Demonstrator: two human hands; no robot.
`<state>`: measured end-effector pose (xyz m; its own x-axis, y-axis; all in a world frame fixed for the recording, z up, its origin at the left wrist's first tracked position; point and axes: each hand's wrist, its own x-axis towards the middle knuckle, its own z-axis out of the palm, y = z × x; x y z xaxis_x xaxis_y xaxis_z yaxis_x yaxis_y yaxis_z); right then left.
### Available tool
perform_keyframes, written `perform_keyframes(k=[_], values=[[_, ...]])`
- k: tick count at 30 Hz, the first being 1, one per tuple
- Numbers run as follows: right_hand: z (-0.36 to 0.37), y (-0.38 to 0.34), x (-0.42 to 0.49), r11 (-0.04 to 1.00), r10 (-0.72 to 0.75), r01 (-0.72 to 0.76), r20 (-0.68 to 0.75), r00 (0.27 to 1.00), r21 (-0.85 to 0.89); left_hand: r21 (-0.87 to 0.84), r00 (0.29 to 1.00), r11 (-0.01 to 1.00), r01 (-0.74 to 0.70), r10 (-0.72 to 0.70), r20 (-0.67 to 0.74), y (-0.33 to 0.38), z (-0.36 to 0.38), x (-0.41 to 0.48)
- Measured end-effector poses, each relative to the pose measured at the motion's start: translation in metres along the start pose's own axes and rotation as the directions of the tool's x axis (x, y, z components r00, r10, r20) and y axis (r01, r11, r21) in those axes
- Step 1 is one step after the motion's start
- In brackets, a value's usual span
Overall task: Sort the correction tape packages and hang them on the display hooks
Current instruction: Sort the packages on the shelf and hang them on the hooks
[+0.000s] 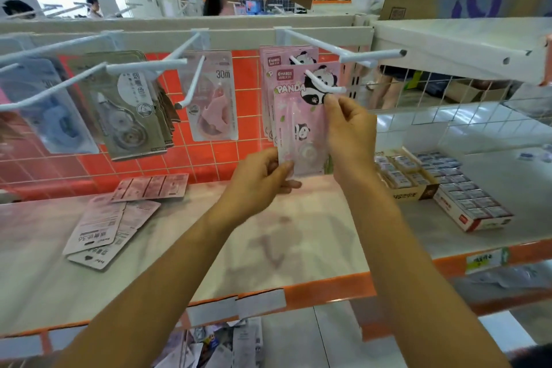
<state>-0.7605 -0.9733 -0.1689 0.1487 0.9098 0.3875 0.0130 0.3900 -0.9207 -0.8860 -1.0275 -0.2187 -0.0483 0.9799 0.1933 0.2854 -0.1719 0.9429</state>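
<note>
We are holding one pink panda package [295, 116] of correction tape upright at the front of a white display hook [325, 83], with both hands gripping it. Our left hand [263, 179] is pinching the lower left corner, thumb on the front and fingers curling behind. Our right hand [349, 131] is pinching the upper right edge between thumb and forefinger, just below the hook's upturned tip. The hook's wire seems to be passing through the top of the card, beside the panda drawing. More panda packages [270, 59] are hanging behind it on the same hook. To the left, other hooks are carrying a pink 30m package [215, 95], a row of grey packages [131, 104] and a blurred blue package [50, 104]. Several loose packages [101, 227] are lying face down on the pale shelf [298, 233] below, well apart from our hands. At the right, open boxes [466, 200] of small wrapped items are sitting on the shelf.
</note>
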Motion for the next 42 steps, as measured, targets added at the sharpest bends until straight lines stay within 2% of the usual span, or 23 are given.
perform_keyframes(k=[6,14,16,21,25,29,33,36,39,42], values=[[0.034,0.006,0.049,0.98,0.042,-0.051,-0.052,0.998,-0.195,0.19,0.988,0.974,0.125,-0.105,-0.114,-0.008,-0.016,0.062],[0.044,0.044,0.035,0.982,0.028,-0.046,-0.099,0.995,-0.183,0.244,0.984,0.957,0.155,-0.13,-0.118,-0.024,-0.023,0.057],[0.048,0.059,0.017,0.984,0.061,-0.08,-0.122,0.991,-0.159,0.332,0.988,0.933,0.138,-0.105,-0.115,-0.037,-0.031,0.047],[0.069,0.106,-0.029,0.946,0.19,-0.222,-0.151,0.97,-0.234,0.656,0.991,0.743,0.132,-0.086,-0.103,-0.066,-0.068,0.017],[0.099,0.134,-0.066,0.885,0.295,-0.284,-0.028,0.955,-0.369,0.807,0.983,0.565,0.172,-0.146,-0.108,-0.097,-0.11,-0.001],[0.144,0.149,-0.099,0.847,0.288,-0.153,0.199,0.937,-0.509,0.85,0.964,0.461,0.254,-0.192,-0.184,-0.128,-0.154,-0.018],[0.199,0.153,-0.126,0.842,0.209,0.027,0.371,0.905,-0.539,0.888,0.945,0.34,0.311,-0.21,-0.25,-0.156,-0.191,-0.034],[0.234,0.151,-0.132,0.811,0.139,0.166,0.46,0.877,-0.561,0.879,0.938,0.333,0.343,-0.18,-0.297,-0.172,-0.21,-0.046],[0.259,0.155,-0.126,0.747,0.148,0.315,0.609,0.78,-0.586,0.847,0.91,0.352,0.399,-0.268,-0.317,-0.181,-0.224,-0.052],[0.276,0.153,-0.12,0.517,0.147,0.623,0.778,0.611,-0.587,0.819,0.876,0.36,0.446,-0.361,-0.319,-0.187,-0.233,-0.055]])
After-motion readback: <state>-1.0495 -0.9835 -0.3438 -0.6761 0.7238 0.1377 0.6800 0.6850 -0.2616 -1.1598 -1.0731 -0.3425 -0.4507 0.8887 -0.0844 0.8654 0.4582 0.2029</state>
